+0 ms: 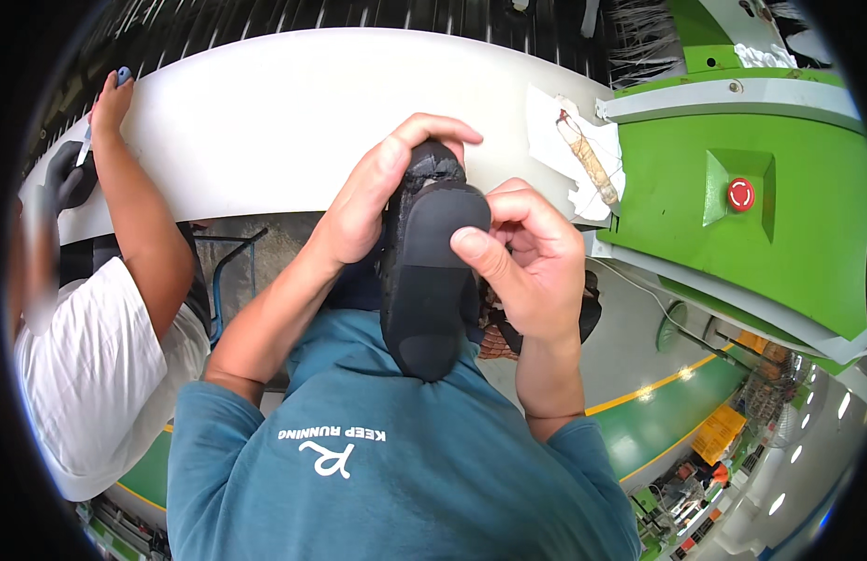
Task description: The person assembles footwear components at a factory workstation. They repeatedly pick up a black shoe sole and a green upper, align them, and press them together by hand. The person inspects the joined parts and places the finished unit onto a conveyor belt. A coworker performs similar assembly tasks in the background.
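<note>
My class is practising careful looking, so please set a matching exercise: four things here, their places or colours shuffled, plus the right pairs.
1. Black shoe
2. Emergency-stop button
3. Tan tool
4. Co-worker's shirt

A. On a white sheet
B. White, short-sleeved
C. Between the left hand and right hand
D. On a green machine

Pairs: 1-C; 2-D; 3-A; 4-B

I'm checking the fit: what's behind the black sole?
Behind the black sole, a rough black shoe part shows at the far end, against the left hand; the rest is covered.
</note>
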### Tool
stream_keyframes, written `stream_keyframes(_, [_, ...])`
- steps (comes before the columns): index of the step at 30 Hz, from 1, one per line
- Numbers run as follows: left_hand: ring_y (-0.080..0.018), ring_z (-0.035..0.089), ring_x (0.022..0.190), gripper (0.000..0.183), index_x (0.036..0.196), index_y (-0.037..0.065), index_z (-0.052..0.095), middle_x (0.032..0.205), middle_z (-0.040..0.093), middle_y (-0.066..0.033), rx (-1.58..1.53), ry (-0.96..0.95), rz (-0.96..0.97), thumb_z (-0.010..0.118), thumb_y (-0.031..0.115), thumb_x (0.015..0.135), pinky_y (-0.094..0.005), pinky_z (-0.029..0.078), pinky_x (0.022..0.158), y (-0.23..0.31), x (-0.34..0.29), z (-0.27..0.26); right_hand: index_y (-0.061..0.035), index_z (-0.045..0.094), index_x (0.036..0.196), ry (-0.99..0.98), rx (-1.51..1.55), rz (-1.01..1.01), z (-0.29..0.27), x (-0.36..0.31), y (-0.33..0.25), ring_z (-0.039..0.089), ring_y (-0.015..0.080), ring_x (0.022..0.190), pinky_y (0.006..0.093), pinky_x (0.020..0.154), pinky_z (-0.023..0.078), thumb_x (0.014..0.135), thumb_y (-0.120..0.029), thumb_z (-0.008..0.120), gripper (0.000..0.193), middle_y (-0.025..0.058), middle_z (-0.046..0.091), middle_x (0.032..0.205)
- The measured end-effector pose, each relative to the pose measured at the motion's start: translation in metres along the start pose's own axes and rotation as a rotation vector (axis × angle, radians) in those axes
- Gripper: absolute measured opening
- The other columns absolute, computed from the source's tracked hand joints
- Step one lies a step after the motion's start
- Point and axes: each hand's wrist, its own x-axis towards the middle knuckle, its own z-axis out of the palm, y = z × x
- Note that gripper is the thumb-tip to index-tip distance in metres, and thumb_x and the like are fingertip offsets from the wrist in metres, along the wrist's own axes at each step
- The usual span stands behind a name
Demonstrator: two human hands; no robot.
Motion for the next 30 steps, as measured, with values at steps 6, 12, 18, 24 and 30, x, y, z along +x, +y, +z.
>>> stream_keyframes(6, [-0.0183, 0.063, 0.102, 0.092, 0.131, 0.0, 0.065, 0.115, 0.062, -0.0088, 0.157, -0.113, 0.109, 0.076, 0.075, 0.08, -0.0336, 0.05, 0.091, 0.01, 0.006, 0.002, 0.0016, 0.071, 0.1, 0.07, 0.06, -0.058, 0.004, 0.0, 0.001, 0.055, 0.0031, 0.076, 0.0205, 0.062, 0.043, 0.096, -0.007, 0.089, 0.02, 0.0011, 0.063, 0.094])
stream_keyframes(12, [-0.0212, 0.062, 0.103, 0.079, 0.131, -0.001, 0.064, 0.116, 0.061, -0.0115, 0.303, -0.215, 0.206, 0.089, 0.048, 0.074, -0.034, 0.049, 0.092, 0.023, 0.006, 0.014, 0.0018, 0.071, 0.101, 0.053, 0.009, 0.052, -0.008, -0.008, -0.023, 0.057, 0.0035, 0.076, 0.02, 0.062, 0.046, 0.095, -0.005, 0.088, 0.019, 0.0024, 0.066, 0.093])
stream_keyframes(18, [-0.0219, 0.062, 0.1, 0.071, 0.125, 0.0, 0.066, 0.112, 0.063, -0.0113, 0.341, -0.213, 0.297, 0.088, 0.047, 0.077, -0.0354, 0.05, 0.09, 0.024, 0.007, 0.021, 0.0023, 0.073, 0.103, 0.034, -0.119, -0.184, -0.017, -0.007, -0.03, 0.059, 0.0053, 0.075, 0.0225, 0.064, 0.048, 0.094, -0.003, 0.089, 0.019, 0.0048, 0.068, 0.094])
stream_keyframes(24, [-0.023, 0.064, 0.097, 0.061, 0.118, 0.001, 0.067, 0.109, 0.064, -0.0112, 0.336, -0.234, 0.258, 0.085, 0.047, 0.082, -0.0371, 0.051, 0.088, 0.038, 0.01, 0.03, 0.003, 0.072, 0.103, 0.142, -0.067, -0.328, -0.005, -0.008, -0.029, 0.059, 0.0078, 0.075, 0.0234, 0.067, 0.048, 0.094, -0.004, 0.089, 0.021, 0.0078, 0.069, 0.094])
stream_keyframes(30, [-0.0243, 0.064, 0.097, 0.058, 0.115, 0.001, 0.067, 0.108, 0.065, -0.0121, 0.384, -0.235, 0.285, 0.083, 0.047, 0.084, -0.0374, 0.052, 0.089, 0.045, 0.011, 0.032, 0.003, 0.073, 0.103, 0.143, -0.099, -0.383, -0.005, -0.007, -0.03, 0.059, 0.0091, 0.074, 0.0245, 0.066, 0.047, 0.092, -0.005, 0.091, 0.022, 0.0079, 0.068, 0.091])
